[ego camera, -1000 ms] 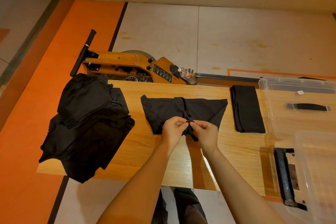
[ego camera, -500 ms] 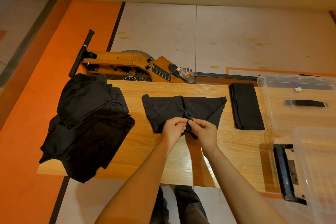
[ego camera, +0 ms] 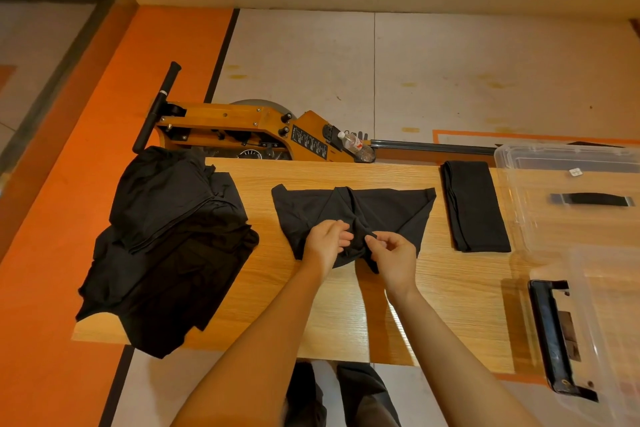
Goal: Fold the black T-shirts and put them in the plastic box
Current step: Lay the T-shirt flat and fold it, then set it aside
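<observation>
Orange and pale floor panels run under a beige wall, and on the floor behind the table [ego camera: 346, 305] I see a wooden rowing machine [ego camera: 242, 128] lying with a plastic bottle [ego camera: 355, 146] resting on it. On the wooden table, at its middle, lies the black T-shirt [ego camera: 311, 208] I am working on, bunched along its near edge. My left hand [ego camera: 325, 243] has its fingers curled into the cloth there, and my right hand [ego camera: 394, 253] pinches a fold of the same shirt between thumb and fingers just beside it; the two hands almost touch. To my left a pile of unfolded black T-shirts [ego camera: 166, 236] spreads over the table's corner and hangs past its near edge. To my right, well apart from the hands, a folded black T-shirt [ego camera: 474, 204] lies as a narrow strip. Beyond it, at the table's right end, stands the clear plastic box [ego camera: 519, 163], and I cannot tell whether anything lies inside it. Nearer to me on that side sits a clear lid [ego camera: 606, 340] with a black latch [ego camera: 557, 336] along its edge. Below the table's near edge I see dark trouser legs [ego camera: 360, 399]
</observation>
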The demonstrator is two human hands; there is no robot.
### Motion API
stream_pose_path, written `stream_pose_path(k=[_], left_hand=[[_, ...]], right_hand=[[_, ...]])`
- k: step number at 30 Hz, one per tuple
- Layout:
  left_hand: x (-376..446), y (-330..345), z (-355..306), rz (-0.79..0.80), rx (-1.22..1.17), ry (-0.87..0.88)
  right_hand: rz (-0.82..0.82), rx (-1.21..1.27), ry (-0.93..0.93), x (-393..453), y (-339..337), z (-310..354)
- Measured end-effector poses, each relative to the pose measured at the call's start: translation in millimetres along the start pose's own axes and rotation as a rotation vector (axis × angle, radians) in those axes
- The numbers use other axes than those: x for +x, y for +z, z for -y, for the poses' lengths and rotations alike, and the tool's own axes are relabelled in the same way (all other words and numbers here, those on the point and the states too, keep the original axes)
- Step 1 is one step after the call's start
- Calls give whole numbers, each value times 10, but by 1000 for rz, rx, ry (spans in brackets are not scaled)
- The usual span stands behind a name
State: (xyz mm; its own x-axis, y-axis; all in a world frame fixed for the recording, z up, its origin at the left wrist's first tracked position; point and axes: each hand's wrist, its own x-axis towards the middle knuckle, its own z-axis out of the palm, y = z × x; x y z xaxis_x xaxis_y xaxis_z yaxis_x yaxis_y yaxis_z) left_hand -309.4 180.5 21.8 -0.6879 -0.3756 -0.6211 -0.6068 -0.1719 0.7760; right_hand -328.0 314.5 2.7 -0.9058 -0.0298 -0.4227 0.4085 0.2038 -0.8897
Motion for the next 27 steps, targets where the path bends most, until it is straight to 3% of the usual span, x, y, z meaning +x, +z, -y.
stream_pose_path(k=[5, 9, 15, 27], left_hand=[[380, -157, -184, -125, 326, 95], [646, -186, -443, -175, 518, 70], [945, -75, -590, -154, 708, 27], [1094, 185, -645, -138, 733, -16]], right_hand=[[23, 2, -15, 29, -59, -31], [49, 5, -17, 41, -100, -31], [85, 9, 11, 22, -170, -47], [83, 40, 32, -5, -194, -134]])
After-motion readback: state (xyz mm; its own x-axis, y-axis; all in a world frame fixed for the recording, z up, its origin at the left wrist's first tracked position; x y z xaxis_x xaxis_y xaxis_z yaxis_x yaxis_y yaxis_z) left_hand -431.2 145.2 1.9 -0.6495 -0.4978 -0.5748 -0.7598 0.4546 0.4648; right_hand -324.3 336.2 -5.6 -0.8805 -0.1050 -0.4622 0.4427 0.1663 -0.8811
